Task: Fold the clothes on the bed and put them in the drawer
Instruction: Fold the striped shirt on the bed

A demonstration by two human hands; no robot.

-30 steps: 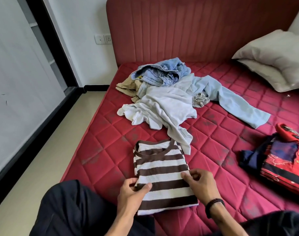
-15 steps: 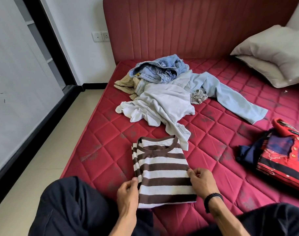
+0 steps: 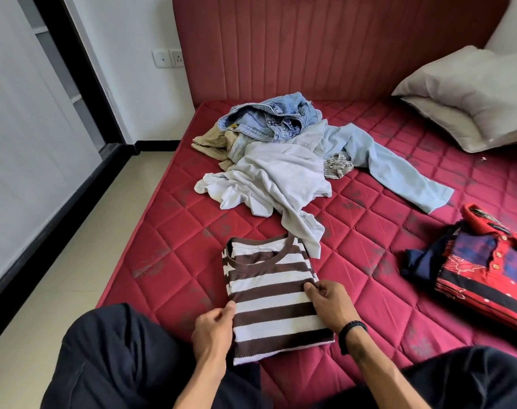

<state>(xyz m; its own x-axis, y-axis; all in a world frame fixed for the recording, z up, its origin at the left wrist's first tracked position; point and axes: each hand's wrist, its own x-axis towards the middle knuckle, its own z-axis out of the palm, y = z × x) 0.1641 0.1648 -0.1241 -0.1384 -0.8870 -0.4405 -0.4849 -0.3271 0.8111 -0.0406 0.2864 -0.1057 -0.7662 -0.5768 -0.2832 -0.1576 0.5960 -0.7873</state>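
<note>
Stripes of brown and white mark the folded shirt (image 3: 269, 293), which lies flat on the red quilted mattress (image 3: 369, 255) at about 6 o'clock in the head view, collar pointing toward 12 o'clock. The left hand (image 3: 213, 326) pinches the shirt's left edge between thumb and curled fingers. The right hand (image 3: 329, 302), with a black band (image 3: 350, 332) on its wrist, pinches the right edge, its fingertips (image 3: 310, 287) resting on the fabric. Dark trouser legs (image 3: 113, 358) frame the bottom of the view.

Beyond the shirt, toward 12 o'clock, sits an unfolded pile: a white garment (image 3: 269, 178) whose lower end comes just beside the striped collar, a crumpled denim piece (image 3: 269, 119) behind it, a tan garment (image 3: 210, 143) at the pile's left, and pale blue trousers (image 3: 398, 172) stretching toward 2 o'clock. At 3 o'clock, well apart from the hands, lies a red and navy patterned shirt (image 3: 487, 267). A pillow (image 3: 469, 98) rests against the red headboard (image 3: 310, 45) at 1 o'clock.
</note>
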